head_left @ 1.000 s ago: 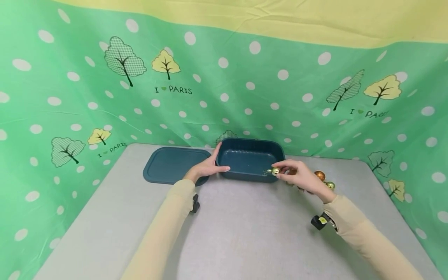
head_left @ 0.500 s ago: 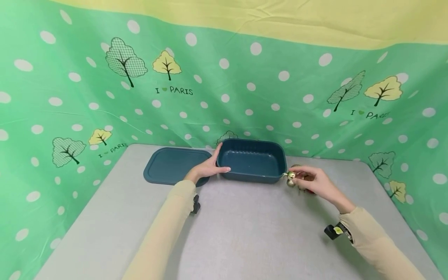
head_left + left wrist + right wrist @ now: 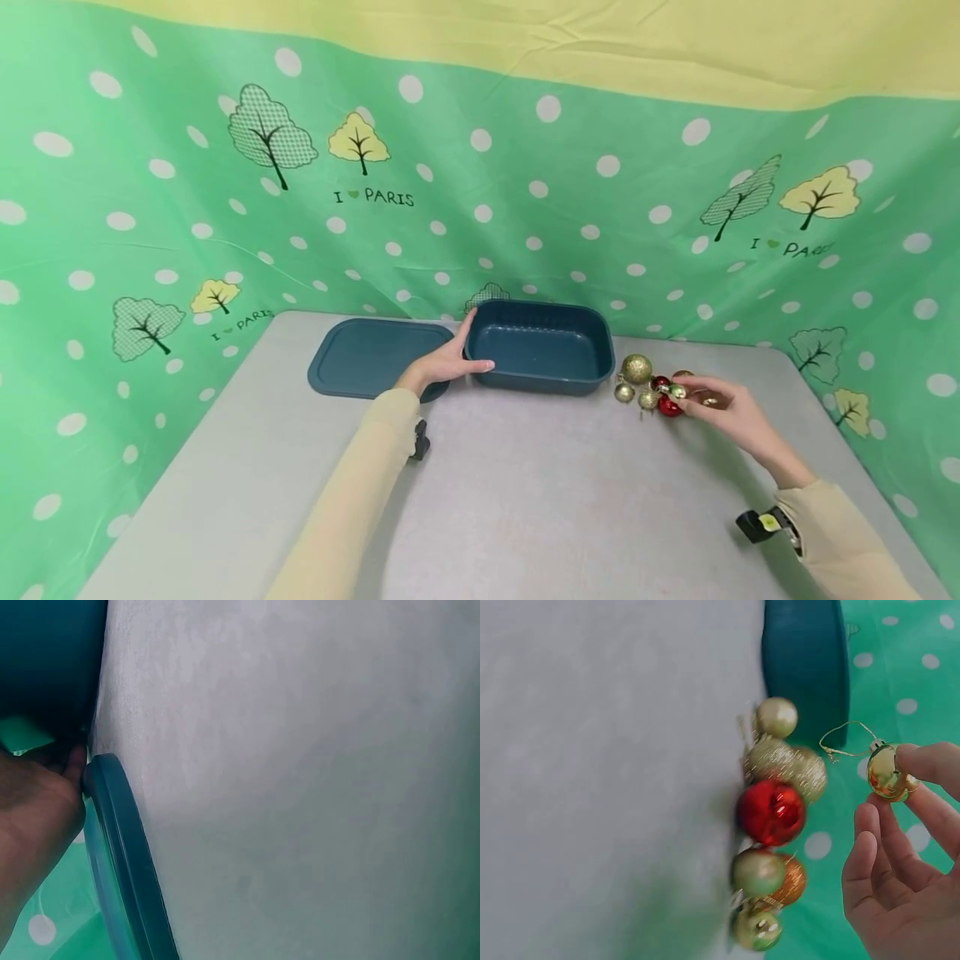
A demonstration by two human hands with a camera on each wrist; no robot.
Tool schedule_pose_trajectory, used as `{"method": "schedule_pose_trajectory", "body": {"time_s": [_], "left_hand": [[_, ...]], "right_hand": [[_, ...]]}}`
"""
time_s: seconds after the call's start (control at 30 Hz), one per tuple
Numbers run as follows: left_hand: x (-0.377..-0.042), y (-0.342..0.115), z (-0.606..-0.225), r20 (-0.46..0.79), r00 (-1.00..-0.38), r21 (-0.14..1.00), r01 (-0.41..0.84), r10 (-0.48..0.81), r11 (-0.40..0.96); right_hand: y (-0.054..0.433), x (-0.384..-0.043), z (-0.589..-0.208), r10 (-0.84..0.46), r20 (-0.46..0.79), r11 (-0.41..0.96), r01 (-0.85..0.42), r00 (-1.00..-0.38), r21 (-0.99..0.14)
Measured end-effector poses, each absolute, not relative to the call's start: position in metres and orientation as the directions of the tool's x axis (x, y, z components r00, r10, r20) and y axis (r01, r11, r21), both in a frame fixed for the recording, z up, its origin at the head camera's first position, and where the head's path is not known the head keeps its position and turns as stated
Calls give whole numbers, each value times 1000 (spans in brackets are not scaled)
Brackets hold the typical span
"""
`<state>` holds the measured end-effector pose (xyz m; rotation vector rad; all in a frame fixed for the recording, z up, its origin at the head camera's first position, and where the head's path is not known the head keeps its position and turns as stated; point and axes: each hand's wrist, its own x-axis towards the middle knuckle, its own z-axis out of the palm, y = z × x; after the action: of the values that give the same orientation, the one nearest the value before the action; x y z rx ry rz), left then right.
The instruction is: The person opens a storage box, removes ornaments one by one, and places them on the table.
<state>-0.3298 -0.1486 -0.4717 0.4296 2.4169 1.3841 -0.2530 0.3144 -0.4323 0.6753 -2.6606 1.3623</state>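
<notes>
A dark blue plastic box (image 3: 538,385) stands at the back of the table, its top uncovered and no contents showing inside. My left hand (image 3: 444,362) rests against the box's left end, thumb and forefinger spread straight along it; its other fingers are mostly hidden. To the right of the box, my right hand (image 3: 731,412) pinches a small shiny gold bauble (image 3: 886,774) between thumb and fingertips, a gold string loop hanging from its cap. The bauble is raised above a cluster of Christmas baubles, including a shiny red bauble (image 3: 771,812) and a glittery gold bauble (image 3: 636,368).
The matching blue lid (image 3: 367,358) lies flat on the grey table (image 3: 525,492), left of the box. An orange bauble (image 3: 791,881) sits among the several others. Behind the table hangs a green dotted cloth (image 3: 525,167) with tree prints.
My right hand has moved right, from the box's front right corner to above the baubles, still pinching the gold bauble. The baubles are less covered. My left hand and the box look unmoved.
</notes>
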Motion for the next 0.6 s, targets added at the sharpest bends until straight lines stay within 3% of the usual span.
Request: {"method": "schedule_pose_trajectory", "body": {"time_s": [0.43, 0.6], "left_hand": [[-330, -148, -473, -126, -900, 866, 105, 417, 489], [-330, -148, -473, -119, -902, 865, 110, 414, 489]], "right_hand": [[322, -247, -458, -320, 244, 548, -389, -915, -740], [314, -245, -461, -326, 318, 546, -452, -890, -706]]}}
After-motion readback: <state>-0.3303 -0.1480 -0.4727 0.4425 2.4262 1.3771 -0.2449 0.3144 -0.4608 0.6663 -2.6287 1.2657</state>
